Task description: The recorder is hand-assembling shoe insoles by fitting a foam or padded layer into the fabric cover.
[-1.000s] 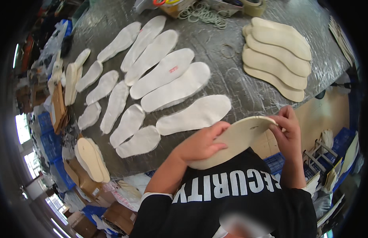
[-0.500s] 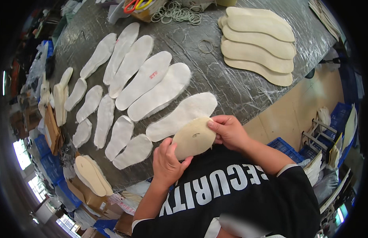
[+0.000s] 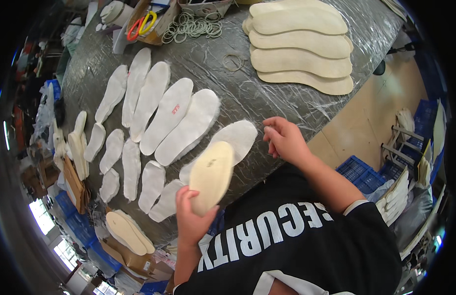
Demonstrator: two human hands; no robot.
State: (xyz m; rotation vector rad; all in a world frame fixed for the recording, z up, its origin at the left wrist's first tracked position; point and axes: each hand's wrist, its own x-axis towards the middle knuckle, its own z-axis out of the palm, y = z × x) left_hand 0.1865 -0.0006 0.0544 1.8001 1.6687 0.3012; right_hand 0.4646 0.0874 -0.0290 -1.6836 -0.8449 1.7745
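Note:
A cream insole [image 3: 212, 178] with a small dark mark is gripped at its lower end by my left hand [image 3: 193, 216], thumb on one side and fingers on the other. It tilts over a white fuzzy insole [image 3: 240, 139] on the table and hides part of it. To its right, my right hand [image 3: 283, 139] is apart from the insole, fingers loosely bent and nothing seen between them. Left of the held insole lie several white fleecy insoles [image 3: 187, 129], some overlapping. Toward the far right rests a fanned stack of cream insoles [image 3: 301, 60].
The table [image 3: 274, 105] has a shiny plastic cover. Pale rubber rings [image 3: 191, 27] lie by a cardboard box [image 3: 164, 28] holding red-and-yellow-handled scissors [image 3: 142, 25]. Cream insoles [image 3: 125, 235] sit at the near left edge. A blue crate [image 3: 361, 174] stands on the floor at right.
My right hand has let go of the cream insole and moved slightly up and right. My left hand has drawn it left and turned it more upright. The whole view has shifted.

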